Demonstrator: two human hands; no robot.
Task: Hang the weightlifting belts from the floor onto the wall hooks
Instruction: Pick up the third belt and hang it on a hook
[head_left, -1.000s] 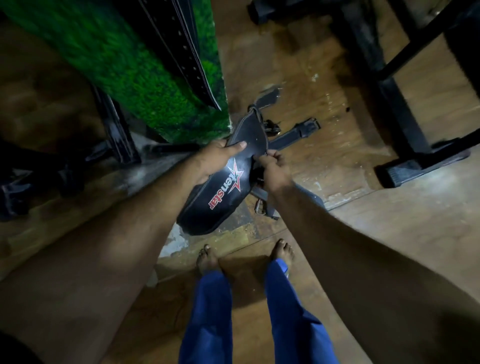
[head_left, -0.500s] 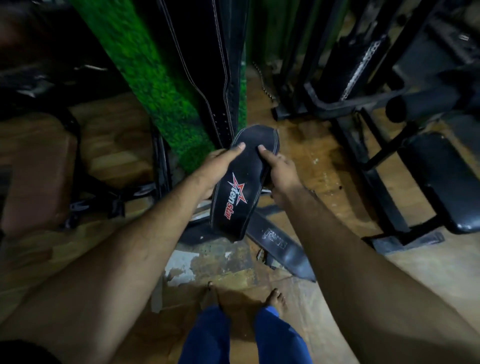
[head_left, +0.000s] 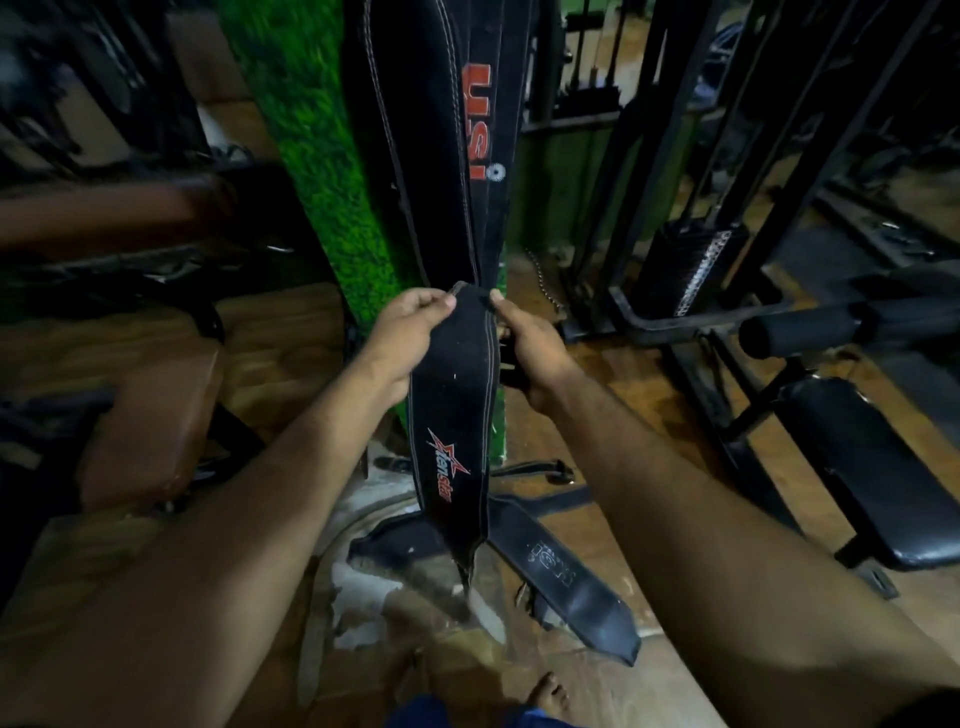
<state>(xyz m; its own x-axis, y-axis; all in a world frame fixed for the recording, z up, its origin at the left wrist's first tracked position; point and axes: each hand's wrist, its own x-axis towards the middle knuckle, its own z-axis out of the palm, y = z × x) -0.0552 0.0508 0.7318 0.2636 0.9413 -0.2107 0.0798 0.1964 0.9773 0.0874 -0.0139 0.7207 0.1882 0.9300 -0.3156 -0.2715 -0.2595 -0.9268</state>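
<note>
I hold a black weightlifting belt with a red star logo upright in front of me. My left hand grips its upper left edge and my right hand grips its upper right edge. Its lower end hangs above the floor. Behind it, several black belts, one with red USI lettering, hang down against a green turf-covered pillar. Another black belt lies flat on the floor below, beside a further dark belt piece. The hooks themselves are out of view.
A brown padded bench stands at the left. Black gym machine frames and a weight stack rise at the right, with a black padded bench beyond. A strap lies by the pillar's foot. My bare foot is on the wooden floor.
Both hands have lifted the star-logo belt up from near the floor toward the hanging belts, and my view has tilted upward to show more of the pillar.
</note>
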